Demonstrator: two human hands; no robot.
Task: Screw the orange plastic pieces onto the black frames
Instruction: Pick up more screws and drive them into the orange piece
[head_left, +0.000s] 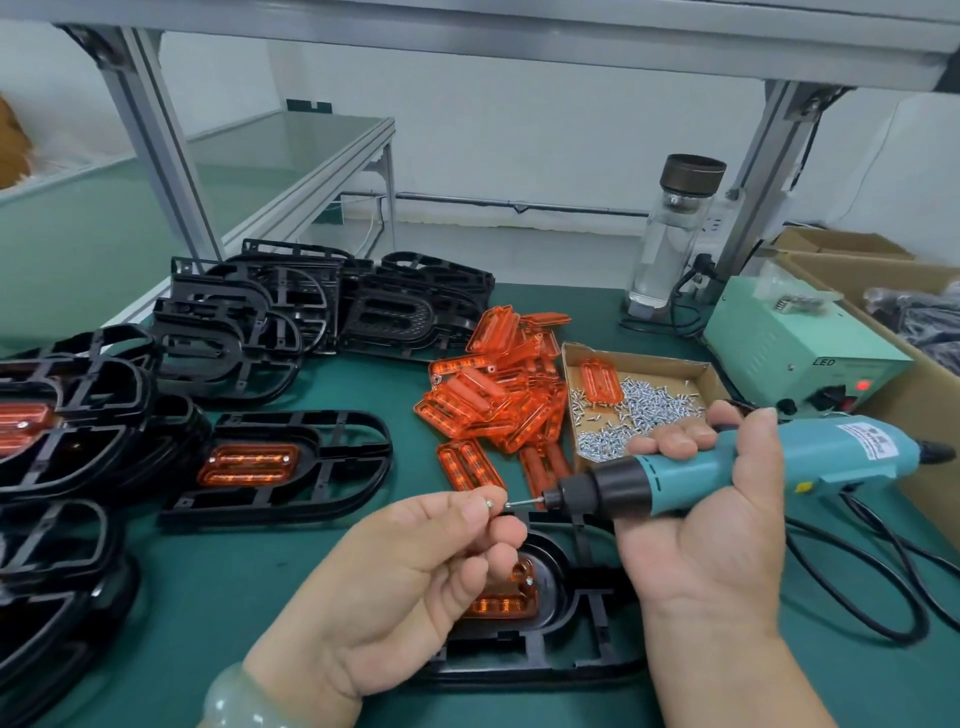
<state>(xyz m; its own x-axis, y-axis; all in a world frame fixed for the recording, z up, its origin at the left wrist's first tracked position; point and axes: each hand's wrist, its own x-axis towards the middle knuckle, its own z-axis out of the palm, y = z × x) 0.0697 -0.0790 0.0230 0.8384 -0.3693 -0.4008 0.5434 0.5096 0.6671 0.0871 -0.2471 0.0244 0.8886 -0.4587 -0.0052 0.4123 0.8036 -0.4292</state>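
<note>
My right hand (701, 525) grips a teal electric screwdriver (737, 467), its bit pointing left. My left hand (415, 566) pinches a small silver screw (489, 503) right at the bit's tip. Below both hands lies a black frame (545, 660) with an orange plastic piece (506, 603) seated in it, partly hidden by my left hand. Another black frame (291, 467) with an orange piece (249, 464) lies to the left. A heap of loose orange pieces (498, 384) sits in the middle of the green table.
A cardboard tray (698, 371) holds several silver screws. Stacks of black frames (249, 322) fill the back left, frames with orange pieces (67, 415) the far left. A green power box (800, 343), a glass bottle (675, 234), cardboard boxes (914, 332) and black cables (872, 571) lie right.
</note>
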